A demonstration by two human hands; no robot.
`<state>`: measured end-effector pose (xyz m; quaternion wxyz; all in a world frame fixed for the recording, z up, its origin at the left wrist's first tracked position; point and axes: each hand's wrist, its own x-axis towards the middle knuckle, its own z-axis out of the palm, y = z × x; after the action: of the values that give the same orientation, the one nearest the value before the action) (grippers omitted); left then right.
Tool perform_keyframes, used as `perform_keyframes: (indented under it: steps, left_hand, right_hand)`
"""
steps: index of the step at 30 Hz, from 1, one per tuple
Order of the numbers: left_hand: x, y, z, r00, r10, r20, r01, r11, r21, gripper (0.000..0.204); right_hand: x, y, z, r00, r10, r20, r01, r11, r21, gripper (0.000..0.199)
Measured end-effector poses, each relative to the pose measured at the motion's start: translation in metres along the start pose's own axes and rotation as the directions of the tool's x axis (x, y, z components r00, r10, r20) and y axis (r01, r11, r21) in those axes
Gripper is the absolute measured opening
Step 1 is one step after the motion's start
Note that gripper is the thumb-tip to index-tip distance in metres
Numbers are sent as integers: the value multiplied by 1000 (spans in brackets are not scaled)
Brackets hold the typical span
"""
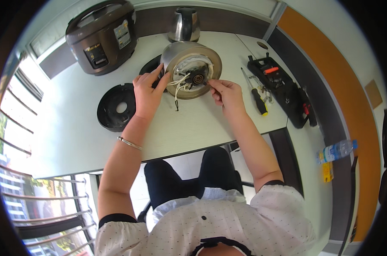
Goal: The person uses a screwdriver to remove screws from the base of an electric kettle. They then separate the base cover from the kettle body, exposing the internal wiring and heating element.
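Note:
An electric kettle body (170, 53) of steel lies on its side on the table, its opened underside facing me. In the middle of that base sits a round black connector (198, 77), with white wires (176, 90) running out to its left and one end dangling below the rim. My left hand (150, 90) grips the kettle at its left edge, thumb on the rim. At the connector's right side, my right hand (226, 93) is closed in a pinch; whatever lies between its fingertips is hidden. A round black plastic base cover (110, 112) rests beside my left wrist.
A brown rice cooker (101, 40) stands at the back left, and another steel kettle (185, 24) at the back. To the right lie a yellow-black screwdriver (259, 101), small loose parts and an open black tool case (283, 85). A plastic bottle (337, 150) is farther right.

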<state>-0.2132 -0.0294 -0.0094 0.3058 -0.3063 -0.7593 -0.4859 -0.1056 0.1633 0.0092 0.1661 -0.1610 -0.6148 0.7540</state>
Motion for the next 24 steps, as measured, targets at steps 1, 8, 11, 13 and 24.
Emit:
perform_keyframes:
  steps: [1, 8, 11, 13, 24]
  left_hand:
    - [0, 1, 0, 1000, 1, 8, -1, 1000, -7, 30]
    - [1, -4, 2, 1000, 12, 19, -12, 1000, -19, 29]
    - [2, -1, 2, 1000, 27, 9, -27, 999, -38, 28]
    - [1, -2, 3, 999, 51, 15, -51, 998, -21, 28]
    - [1, -3, 3, 984, 178, -22, -178, 984, 8, 28]
  right_hand:
    - [1, 2, -1, 999, 35, -2, -34, 993, 112, 15]
    - [11, -1, 7, 989, 148, -23, -132, 933, 335, 13]
    - [13, -1, 8, 977, 212, -3, -194, 900, 391, 13]
    - [14, 1, 9, 972, 235, 2, -214, 882, 420, 13]
    - [17, -4, 12, 957, 282, -76, -221, 869, 443, 10]
